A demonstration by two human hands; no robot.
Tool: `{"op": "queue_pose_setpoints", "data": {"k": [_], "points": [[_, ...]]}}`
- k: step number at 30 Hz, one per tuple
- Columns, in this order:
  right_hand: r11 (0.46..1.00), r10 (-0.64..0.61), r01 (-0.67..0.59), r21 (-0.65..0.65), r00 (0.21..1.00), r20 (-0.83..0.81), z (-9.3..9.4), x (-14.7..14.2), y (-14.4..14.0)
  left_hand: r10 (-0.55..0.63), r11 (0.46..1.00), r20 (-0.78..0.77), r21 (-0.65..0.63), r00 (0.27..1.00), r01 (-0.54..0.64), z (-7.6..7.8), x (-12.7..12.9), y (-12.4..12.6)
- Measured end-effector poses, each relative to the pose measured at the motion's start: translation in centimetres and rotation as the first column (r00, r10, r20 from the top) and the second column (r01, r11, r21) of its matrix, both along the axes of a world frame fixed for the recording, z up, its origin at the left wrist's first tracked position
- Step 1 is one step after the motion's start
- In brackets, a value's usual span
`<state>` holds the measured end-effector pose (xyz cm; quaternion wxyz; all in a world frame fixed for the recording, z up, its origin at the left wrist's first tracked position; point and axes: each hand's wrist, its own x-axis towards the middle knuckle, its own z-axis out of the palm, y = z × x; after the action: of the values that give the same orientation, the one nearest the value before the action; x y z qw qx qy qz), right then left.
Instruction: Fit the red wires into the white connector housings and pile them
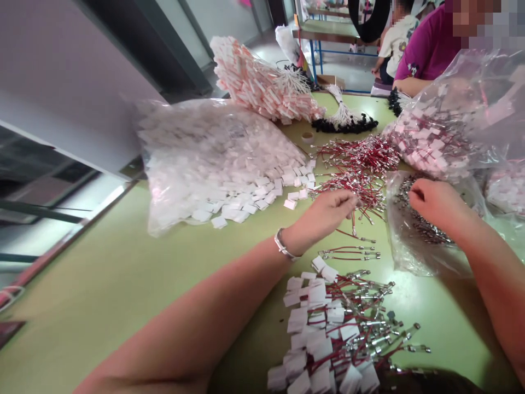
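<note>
My left hand (pixel 328 210) reaches into a loose pile of red cords with metal clasps (pixel 356 164), its fingertips pinched on one red cord. My right hand (pixel 435 203) dips into an open clear bag of small metal parts (pixel 414 230), fingers curled down among them; whether it holds one is hidden. Near me lies a heap of finished red cords with white tags (pixel 328 334). Two loose cords (pixel 353 253) lie between that heap and my left hand.
A large clear bag spilling white tags (pixel 213 158) lies at the left on the green table (pixel 102 284). Pink-white tag bundles (pixel 258 82), black-ended white cord bundles (pixel 344 117) and more bags (pixel 447 126) sit beyond. Other people sit at the far right (pixel 426 49).
</note>
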<state>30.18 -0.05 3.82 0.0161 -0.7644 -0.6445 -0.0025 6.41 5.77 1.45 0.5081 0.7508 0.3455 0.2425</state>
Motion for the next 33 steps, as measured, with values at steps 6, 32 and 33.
{"op": "queue_pose_setpoints", "data": {"k": [6, 32, 33], "points": [[0.973, 0.2, -0.091, 0.211, 0.787, -0.584, -1.1, -4.2, -0.9, -0.087, 0.996, -0.027, 0.001, 0.996, 0.087, -0.4, 0.6, -0.9], [0.938, 0.309, -0.105, 0.329, 0.679, -0.666, -2.6, -6.2, -1.8, -0.114, 0.993, 0.011, 0.031, 0.993, 0.113, -0.7, 0.3, -0.9], [0.938, 0.314, -0.117, 0.326, 0.683, -0.66, -2.6, -6.2, -1.8, -0.102, 0.993, -0.009, 0.062, 0.995, 0.102, -0.9, 0.3, -0.9]]}}
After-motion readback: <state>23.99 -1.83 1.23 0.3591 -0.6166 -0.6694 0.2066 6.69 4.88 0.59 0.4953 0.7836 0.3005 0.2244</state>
